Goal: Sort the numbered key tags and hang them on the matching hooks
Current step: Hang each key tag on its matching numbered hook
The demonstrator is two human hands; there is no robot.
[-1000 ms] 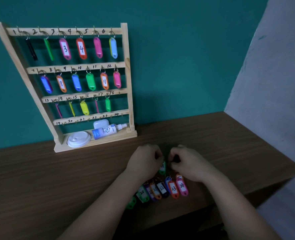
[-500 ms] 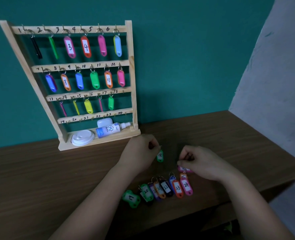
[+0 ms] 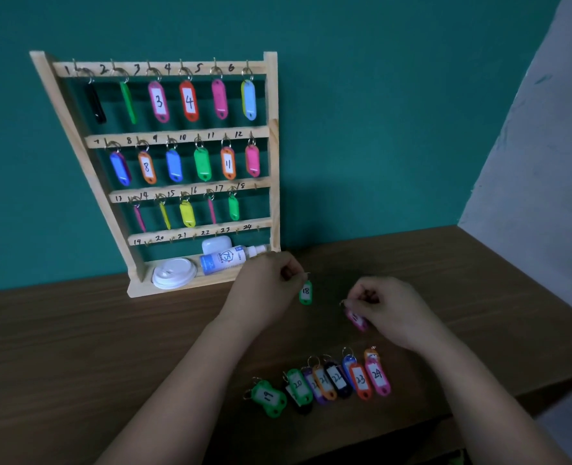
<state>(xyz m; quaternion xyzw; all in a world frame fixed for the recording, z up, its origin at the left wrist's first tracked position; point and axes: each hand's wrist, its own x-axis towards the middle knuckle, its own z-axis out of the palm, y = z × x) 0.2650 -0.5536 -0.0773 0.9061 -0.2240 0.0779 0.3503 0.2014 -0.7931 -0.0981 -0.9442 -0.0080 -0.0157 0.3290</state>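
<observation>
A wooden hook rack (image 3: 273, 156) leans on the teal wall, with numbered hooks and coloured tags hanging in its top three rows. The hook marked 18 (image 3: 255, 186) and the bottom row hold nothing. My left hand (image 3: 268, 290) pinches the ring of a green tag numbered 18 (image 3: 305, 292), which dangles above the table. A pink tag (image 3: 356, 319) hangs from the ring pinched by my right hand (image 3: 388, 313). Several tags numbered 19 to 24 (image 3: 325, 384) lie in a row on the table near me.
On the rack's base lie a white cup lid (image 3: 174, 272), a spray bottle (image 3: 227, 259) and a small white case (image 3: 216, 245). The wooden table (image 3: 76, 347) ends at a grey wall (image 3: 539, 162) on the right.
My two hands have drawn apart. The left has lifted the green 18 tag up toward the rack, and the right has pulled a pink tag away to the right.
</observation>
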